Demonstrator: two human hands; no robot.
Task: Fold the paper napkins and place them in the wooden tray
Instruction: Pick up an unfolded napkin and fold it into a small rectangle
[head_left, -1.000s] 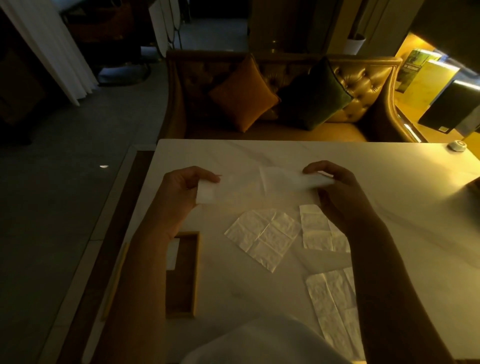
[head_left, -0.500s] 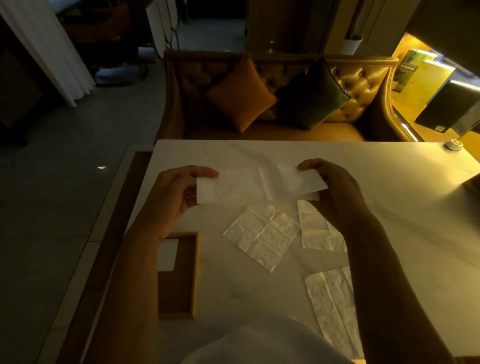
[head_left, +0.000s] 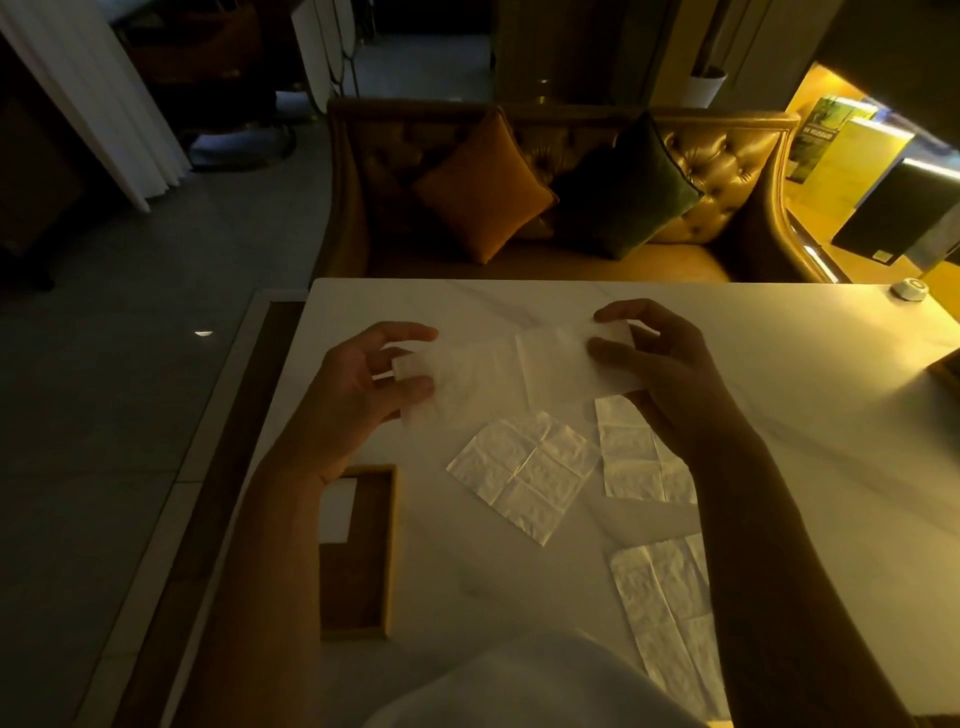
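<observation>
Roughly, the pale marbled tabletop (head_left: 779, 364) fills the lower frame, dim and warmly lit from the right. Beyond its far edge stands a tufted golden sofa (head_left: 727, 171) with an orange cushion (head_left: 483, 197) and a dark green cushion (head_left: 628, 192) side by side.

Near the tabletop's left edge lies the wooden tray (head_left: 390, 551), a shallow rectangle partly hidden by the left forearm. A white folded napkin (head_left: 335, 512) lies in its far end.

Right of the tray, three opened, creased napkins lie flat: a centre napkin (head_left: 524, 478) turned cornerwise, a right napkin (head_left: 631, 457) just beside it under the right wrist, and a near napkin (head_left: 665, 603) by the right forearm.

Over the far part of the tabletop, the held napkin (head_left: 498, 369) stretches as a wide strip with a crease down its middle. The left hand (head_left: 358, 395) pinches its left end between thumb and fingers, and the right hand (head_left: 670, 374) pinches its right end the same way.
</observation>
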